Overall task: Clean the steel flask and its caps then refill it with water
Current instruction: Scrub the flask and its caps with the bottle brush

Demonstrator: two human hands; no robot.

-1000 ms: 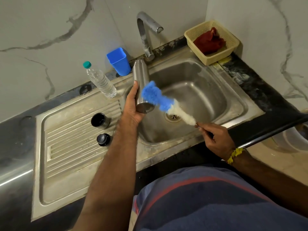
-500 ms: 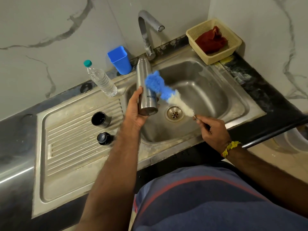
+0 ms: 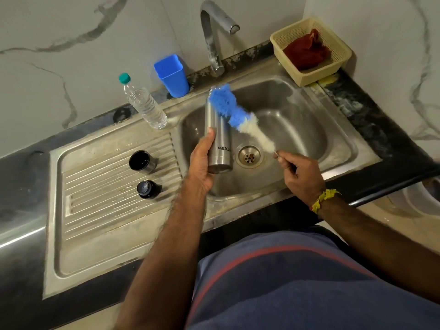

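Whereas 1 second ago the cylindrical brushed-steel flask (image 3: pixel 218 139) hung low with the brush beside its lower body, it now stands taller over the left part of the stainless-steel sink basin (image 3: pixel 309 129), and the fluffy blue-and-white bottle brush (image 3: pixel 234 113) has climbed so that its blue tip lies at the flask's mouth; whether the tip is inside the mouth cannot be told. The left hand (image 3: pixel 202 160) grips the flask's lower half, thumb pressed on its side and fingers curled behind it. The right hand (image 3: pixel 300 172) pinches the brush's thin wire handle between curled fingers, near the round drain (image 3: pixel 248 156). On the ribbed steel drainboard (image 3: pixel 95 191) the 2 caps sit apart from each other where they were: the black-lined steel cup cap (image 3: pixel 142 161) lies mouth towards the camera, and nothing shows inside it; the black stopper cap (image 3: pixel 147 188) stands nearer the front edge. The clear plastic bottle with a teal lid (image 3: pixel 142 103) holds water. The blue plastic tumbler (image 3: pixel 172 76) shows nothing inside. The beige plastic basket (image 3: pixel 338 41) holds a crumpled dark-red cloth (image 3: pixel 306 52). The curved chrome tap (image 3: pixel 212 36) is dry.
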